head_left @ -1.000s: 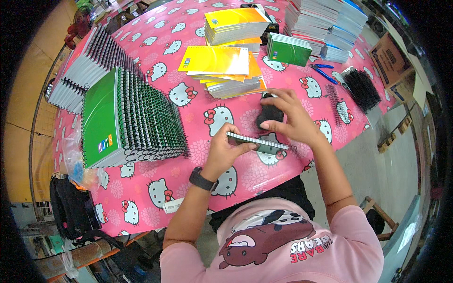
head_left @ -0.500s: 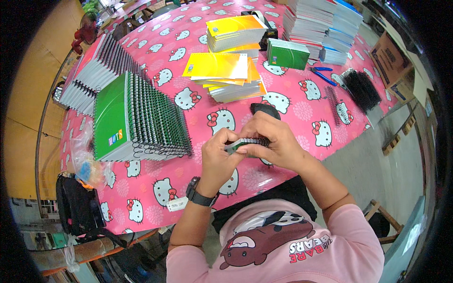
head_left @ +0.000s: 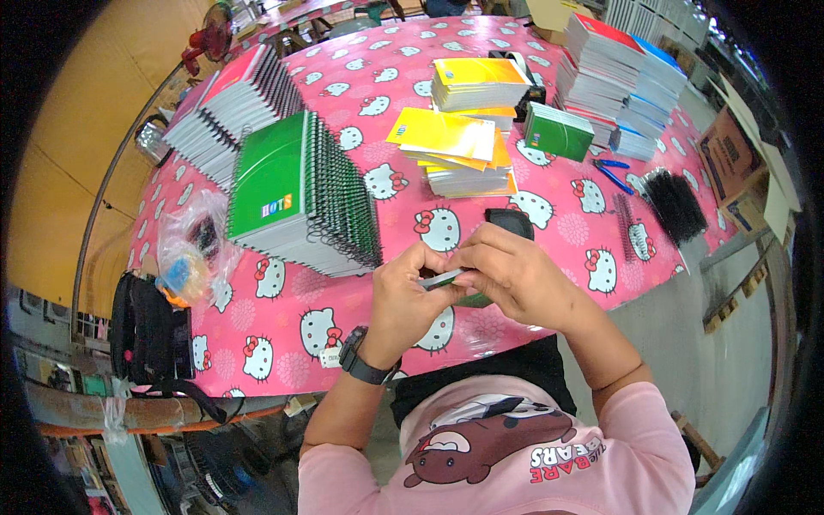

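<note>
Notebook, small and green, is held edge-on between both hands above the near edge of the table. Left hand fingers are closed on its left end; right hand fingers are closed over its right end and top. Its binding is hidden, possibly by the right fingers. Black device lies just beyond the right hand. Green spiral stack stands to the left.
</note>
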Motion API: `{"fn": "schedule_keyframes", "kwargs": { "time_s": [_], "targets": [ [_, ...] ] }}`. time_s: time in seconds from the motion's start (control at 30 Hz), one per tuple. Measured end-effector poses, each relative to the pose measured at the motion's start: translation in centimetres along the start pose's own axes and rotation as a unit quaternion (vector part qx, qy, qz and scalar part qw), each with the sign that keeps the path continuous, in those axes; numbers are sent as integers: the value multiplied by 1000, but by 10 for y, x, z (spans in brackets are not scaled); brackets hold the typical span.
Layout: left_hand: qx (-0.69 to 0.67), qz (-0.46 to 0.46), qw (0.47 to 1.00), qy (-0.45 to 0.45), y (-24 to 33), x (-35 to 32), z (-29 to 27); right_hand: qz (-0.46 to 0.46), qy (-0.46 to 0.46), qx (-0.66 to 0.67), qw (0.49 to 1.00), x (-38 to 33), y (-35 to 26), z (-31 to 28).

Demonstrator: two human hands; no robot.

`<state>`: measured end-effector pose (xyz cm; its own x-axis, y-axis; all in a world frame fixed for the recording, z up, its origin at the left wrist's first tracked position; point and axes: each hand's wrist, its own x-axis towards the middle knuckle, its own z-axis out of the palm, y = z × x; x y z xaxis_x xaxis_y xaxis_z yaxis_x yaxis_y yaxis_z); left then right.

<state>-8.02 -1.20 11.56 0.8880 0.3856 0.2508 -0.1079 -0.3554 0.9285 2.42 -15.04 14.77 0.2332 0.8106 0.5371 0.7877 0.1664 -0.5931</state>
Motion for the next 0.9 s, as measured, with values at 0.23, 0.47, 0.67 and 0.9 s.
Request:
{"fn": "schedule_keyframes", "kwargs": {
  "time_s": [0.23, 0.47, 0.67, 0.9],
  "targets": [
    [162, 188, 961, 118, 56, -11, -41, -76, 59, 32, 995, 46, -29, -15],
    [-113, 114, 956, 248, 77, 0, -115, -56, 202, 371, 905, 193, -16, 27],
    [244, 69, 907, 336, 11, 39, -155, 25, 223, 108, 969, 230, 80, 71],
    [48, 196, 879, 432, -6, 53, -113, 42, 238, 411, 879, 212, 73, 108]
  ]
}}
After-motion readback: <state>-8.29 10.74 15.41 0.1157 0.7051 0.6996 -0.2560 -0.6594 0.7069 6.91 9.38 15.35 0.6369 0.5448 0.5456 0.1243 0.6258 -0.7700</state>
